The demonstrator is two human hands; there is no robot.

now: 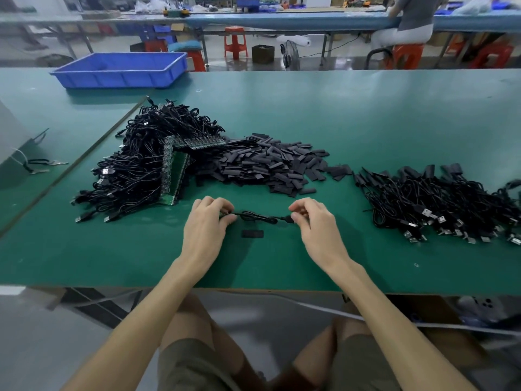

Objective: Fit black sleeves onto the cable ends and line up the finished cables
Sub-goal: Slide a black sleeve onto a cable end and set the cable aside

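Head view: left hand pinches one end of cable, right hand pinches other end; cable stretched between them just above green tabletop. Loose sleeve lies on tabletop just below cable. Sleeve pile behind hands. Unfinished cable heap at left, finished cables at right. Blue bin far left.

Bright even overhead light, soft shadows, wide-angle edge distortion
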